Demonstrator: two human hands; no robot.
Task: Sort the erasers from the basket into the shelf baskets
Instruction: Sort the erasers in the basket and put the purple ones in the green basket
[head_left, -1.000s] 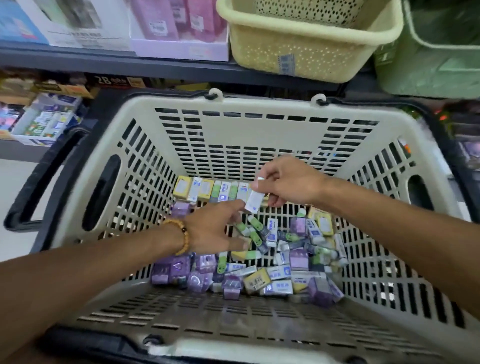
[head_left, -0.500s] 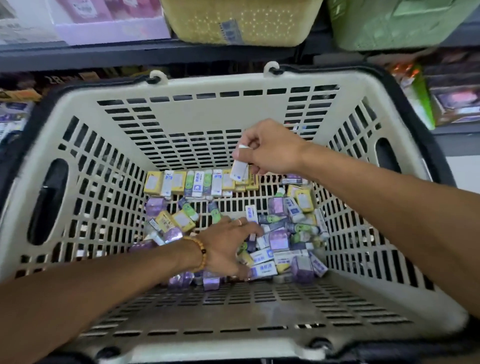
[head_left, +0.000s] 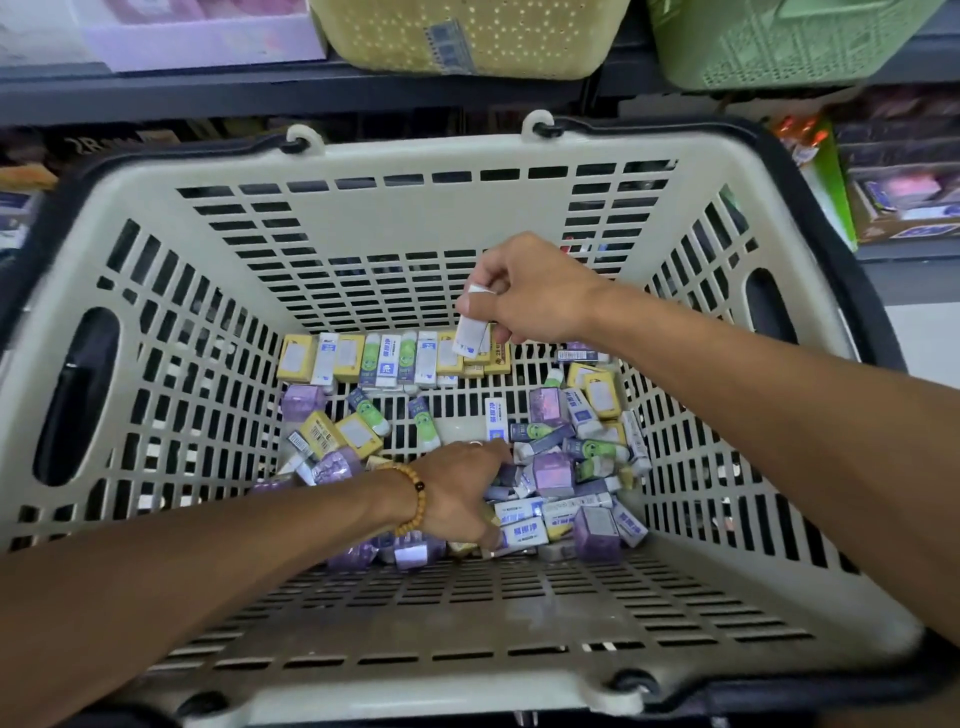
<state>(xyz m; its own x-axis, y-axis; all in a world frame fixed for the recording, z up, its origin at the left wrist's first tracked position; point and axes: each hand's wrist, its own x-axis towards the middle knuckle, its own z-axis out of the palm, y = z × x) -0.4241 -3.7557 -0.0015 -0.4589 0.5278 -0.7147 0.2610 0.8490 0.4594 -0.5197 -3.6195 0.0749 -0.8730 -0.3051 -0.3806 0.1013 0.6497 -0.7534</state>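
A big beige slotted basket (head_left: 415, 156) fills the view, with several wrapped erasers (head_left: 550, 467) in white, yellow, purple and green piled on its floor. A neat row of erasers (head_left: 384, 358) stands along the far wall. My right hand (head_left: 535, 291) hovers above that row and pinches white-and-blue erasers (head_left: 470, 335) between thumb and fingers. My left hand (head_left: 462, 493), with a bead bracelet at the wrist, reaches down into the loose pile, its fingers curled among the erasers; whether it grips one is hidden.
On the shelf above stand a yellow basket (head_left: 457, 36) and a green basket (head_left: 779, 47), with a pale box (head_left: 197, 36) to their left. Lower shelves with packaged goods (head_left: 904, 192) flank the big basket. Its black handles (head_left: 831, 218) lie folded outward.
My left hand dropped from beside the right hand into the near part of the pile. The right hand kept its white erasers and stayed above the far row. The camera tilted down.
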